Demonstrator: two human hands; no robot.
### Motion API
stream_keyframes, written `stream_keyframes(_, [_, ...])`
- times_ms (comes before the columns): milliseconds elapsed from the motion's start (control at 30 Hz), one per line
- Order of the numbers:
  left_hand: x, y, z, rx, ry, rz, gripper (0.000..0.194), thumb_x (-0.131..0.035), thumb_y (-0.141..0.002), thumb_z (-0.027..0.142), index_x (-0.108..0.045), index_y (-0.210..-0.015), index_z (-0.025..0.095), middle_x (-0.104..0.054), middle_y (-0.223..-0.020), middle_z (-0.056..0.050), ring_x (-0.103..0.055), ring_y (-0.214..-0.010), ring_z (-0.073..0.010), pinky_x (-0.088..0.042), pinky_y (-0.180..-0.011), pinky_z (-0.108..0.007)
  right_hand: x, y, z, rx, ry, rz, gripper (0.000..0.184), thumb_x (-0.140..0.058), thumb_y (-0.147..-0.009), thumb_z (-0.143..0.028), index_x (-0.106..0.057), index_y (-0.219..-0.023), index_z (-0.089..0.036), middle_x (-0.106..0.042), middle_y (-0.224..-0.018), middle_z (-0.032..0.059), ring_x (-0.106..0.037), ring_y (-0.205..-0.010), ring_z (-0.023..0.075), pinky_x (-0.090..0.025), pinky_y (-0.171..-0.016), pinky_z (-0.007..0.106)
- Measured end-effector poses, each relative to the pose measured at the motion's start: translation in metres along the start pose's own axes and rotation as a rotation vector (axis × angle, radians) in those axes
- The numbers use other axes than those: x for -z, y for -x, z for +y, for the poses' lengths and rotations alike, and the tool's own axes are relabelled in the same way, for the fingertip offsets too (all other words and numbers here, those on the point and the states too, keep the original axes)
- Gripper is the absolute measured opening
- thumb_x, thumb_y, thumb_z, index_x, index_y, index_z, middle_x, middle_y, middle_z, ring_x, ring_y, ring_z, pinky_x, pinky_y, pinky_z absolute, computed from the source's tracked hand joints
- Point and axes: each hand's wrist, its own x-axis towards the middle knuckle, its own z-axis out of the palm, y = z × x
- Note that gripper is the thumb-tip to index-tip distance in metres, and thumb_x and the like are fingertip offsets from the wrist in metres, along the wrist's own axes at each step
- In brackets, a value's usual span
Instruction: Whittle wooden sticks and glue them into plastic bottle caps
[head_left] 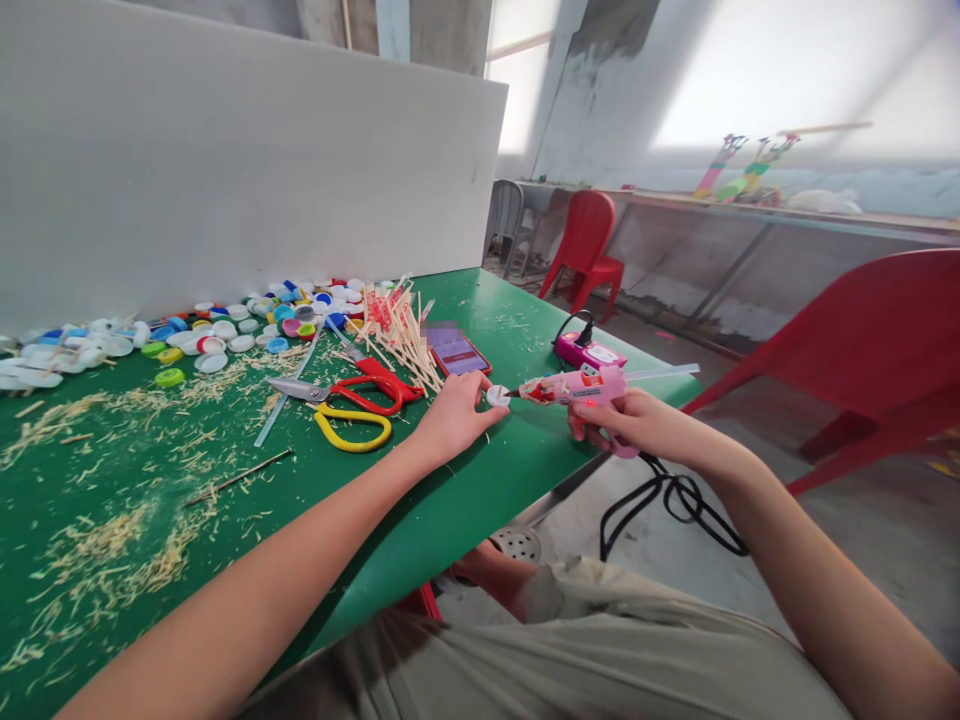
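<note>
Between the fingertips of my left hand (459,415) is a white bottle cap (497,396), its inside facing up. My right hand (626,420) grips a pink hot glue gun (574,388), with a clear glue stick (664,371) jutting from its back. The gun's nozzle points left and meets the cap, or sits right by it. Just left of my left hand lie scissors (352,410) with one red and one yellow handle. A phone (457,350) with a lit screen rests behind my left hand.
Bottle caps (240,327) in many colours and thin wooden sticks (405,335) are heaped along a white board (247,160). Wood shavings (112,530), a metal rod (240,477) and another glue stick (289,390) lie on the green table (420,520). A pink power strip (589,350) stands near the right edge; red chairs (847,350) are beyond.
</note>
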Motion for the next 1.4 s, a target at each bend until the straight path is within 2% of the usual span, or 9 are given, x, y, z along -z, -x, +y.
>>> stream_keyframes(333, [-0.0017, 0.0001, -0.0012, -0.002, -0.015, 0.018, 0.024, -0.068, -0.079, 0.035, -0.054, -0.088, 0.017, -0.056, -0.082, -0.001, -0.051, -0.084, -0.0169, -0.037, -0.073, -0.028, -0.0006, -0.0005, -0.0008, -0.027, 0.011, -0.011, 0.065, -0.047, -0.076, -0.078, -0.066, -0.077, -0.016, -0.058, -0.067, 0.0035, -0.049, -0.058, 0.0121, -0.040, -0.052, 0.026])
stream_keyframes(633, [-0.0012, -0.0005, -0.0003, 0.005, -0.004, 0.014, 0.024, -0.068, -0.079, 0.034, -0.054, -0.088, 0.017, -0.056, -0.082, -0.001, -0.051, -0.083, -0.0165, -0.037, -0.072, -0.028, -0.0012, 0.0012, -0.0017, -0.017, 0.017, -0.036, 0.063, -0.044, -0.083, -0.072, -0.064, -0.079, -0.013, -0.056, -0.068, 0.0043, -0.048, -0.059, 0.0121, -0.039, -0.055, 0.028])
stream_keyframes(933, [-0.0008, 0.0003, 0.0002, 0.011, -0.008, 0.008, 0.023, -0.068, -0.079, 0.034, -0.054, -0.088, 0.018, -0.056, -0.082, -0.001, -0.051, -0.085, -0.0168, -0.038, -0.074, -0.028, -0.0014, -0.0001, -0.0058, -0.039, 0.002, -0.025, 0.063, -0.048, -0.073, -0.080, -0.059, -0.066, -0.018, -0.054, -0.061, 0.0007, -0.045, -0.051, 0.0098, -0.037, -0.050, 0.026])
stream_keyframes(1200, [0.0005, 0.0020, 0.0025, 0.012, 0.005, 0.004, 0.021, -0.067, -0.080, 0.033, -0.053, -0.086, 0.018, -0.056, -0.082, -0.001, -0.051, -0.085, -0.0173, -0.038, -0.075, -0.029, -0.0016, 0.0002, -0.0031, -0.027, -0.004, -0.037, 0.060, -0.047, -0.078, -0.076, -0.054, -0.063, -0.019, -0.051, -0.059, -0.0005, -0.043, -0.050, 0.0088, -0.035, -0.049, 0.025])
stream_keyframes(1400, [0.0001, 0.0017, 0.0020, 0.006, 0.000, 0.004, 0.021, -0.066, -0.080, 0.033, -0.053, -0.087, 0.018, -0.056, -0.083, -0.001, -0.051, -0.086, -0.0175, -0.038, -0.075, -0.029, -0.0019, -0.0002, -0.0038, -0.046, 0.001, -0.026, 0.062, -0.047, -0.076, -0.079, -0.054, -0.062, -0.018, -0.050, -0.058, -0.0005, -0.041, -0.050, 0.0092, -0.035, -0.049, 0.026])
